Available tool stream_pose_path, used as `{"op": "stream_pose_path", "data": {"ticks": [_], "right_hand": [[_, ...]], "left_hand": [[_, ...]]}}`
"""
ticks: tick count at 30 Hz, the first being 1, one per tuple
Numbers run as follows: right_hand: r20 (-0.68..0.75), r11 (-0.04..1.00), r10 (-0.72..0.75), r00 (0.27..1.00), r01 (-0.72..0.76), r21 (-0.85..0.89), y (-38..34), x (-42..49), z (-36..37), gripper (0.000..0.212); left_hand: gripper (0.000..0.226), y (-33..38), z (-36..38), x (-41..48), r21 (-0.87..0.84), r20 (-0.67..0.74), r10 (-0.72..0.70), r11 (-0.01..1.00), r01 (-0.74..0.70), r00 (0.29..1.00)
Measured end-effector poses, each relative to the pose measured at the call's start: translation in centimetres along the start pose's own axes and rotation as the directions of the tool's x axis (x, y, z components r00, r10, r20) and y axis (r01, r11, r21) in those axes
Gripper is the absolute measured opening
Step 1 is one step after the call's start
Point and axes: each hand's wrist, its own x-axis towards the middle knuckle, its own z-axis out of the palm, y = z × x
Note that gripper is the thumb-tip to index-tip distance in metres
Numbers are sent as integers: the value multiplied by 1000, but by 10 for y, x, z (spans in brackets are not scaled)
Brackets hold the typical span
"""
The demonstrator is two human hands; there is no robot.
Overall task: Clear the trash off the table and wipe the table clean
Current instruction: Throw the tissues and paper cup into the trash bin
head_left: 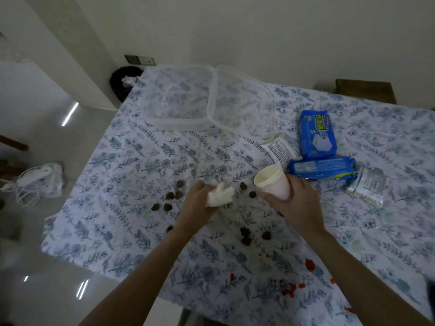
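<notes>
Cup [273,182], cream-lined, pink outside, tilted in right hand [294,203].

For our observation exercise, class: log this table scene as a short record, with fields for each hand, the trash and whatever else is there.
left hand: grips a crumpled tissue
right hand: holds a tilted cup, mouth toward the tissue
cloth: floral, covers the table
dark scraps: scattered around both hands
red bits: near edge
containers: two, clear, far side
blue packs: right of cup
bin: on the floor, far left
</notes>
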Motion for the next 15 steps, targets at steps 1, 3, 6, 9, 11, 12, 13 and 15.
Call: {"op": "stream_pose_path", "data": {"ticks": [1, 3, 6, 9, 11, 12, 13, 15], "right_hand": [[0, 999, 1, 1000, -1, 38, -4, -1, 1, 79], [3, 994, -6, 1000, 6, 112, -16, -1, 3, 71], [25, 982, -43, 999, 37, 188, -47, 2, 12, 58], [69, 981, -67, 995, 53, 185, -77, 5, 28, 61], [82, 984, -65, 995, 50, 171, -93, 3, 41, 61], [86, 985, -64, 994, 49, 167, -101, 1, 48, 59], [89, 985, -63, 994, 48, 165, -110, -2, 54, 57], [97, 984, -46, 994, 29, 177, -131, -10, 71, 57]], "left_hand": [[33, 2, -5, 1, -80, -54, -119, 990, 114, 991], [27, 6, -19, 0, -361, -68, -355, 880, 309, 932], [11, 11, -42, -7, -641, 52, -475, 658, 394, 879], [28, -1, -55, -9, -283, 102, -365, 881, 379, 925], [39, -10, -60, -8, 12, 152, -312, 949, 314, 938], [39, -16, -63, -6, 30, 159, -313, 950, 312, 936], [38, -22, -67, -5, -1, 145, -328, 943, 331, 933], [36, -34, -83, -8, -196, 103, -387, 895, 400, 916]]}}
